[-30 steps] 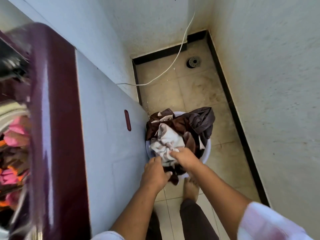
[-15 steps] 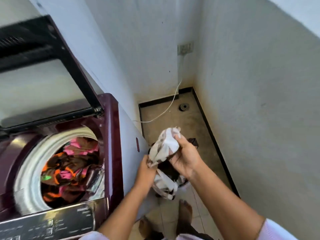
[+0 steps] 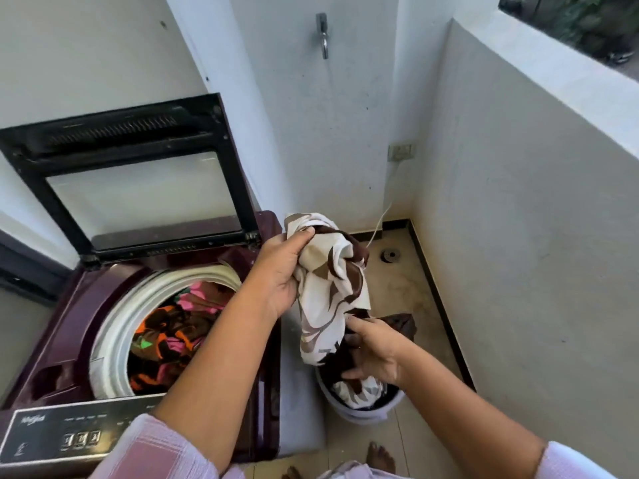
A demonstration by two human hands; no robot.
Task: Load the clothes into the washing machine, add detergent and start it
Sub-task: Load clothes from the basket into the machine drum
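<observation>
A maroon top-loading washing machine stands at the left with its lid raised. Colourful pink, orange and brown clothes lie in its white drum. My left hand grips the top of a white and brown patterned cloth, held up just right of the machine. My right hand holds the cloth's lower part above a pale bucket on the floor. More dark and patterned clothes sit in the bucket. No detergent is in view.
The control panel runs along the machine's front edge. A tap sticks out of the wall above, a socket with a white cable is on the back wall, and a floor drain lies in the corner. My bare feet stand beside the bucket.
Both hands have lifted the patterned cloth out of the bucket and carried it up and left toward the open machine. My view has risen from the floor to the drum and wall.
</observation>
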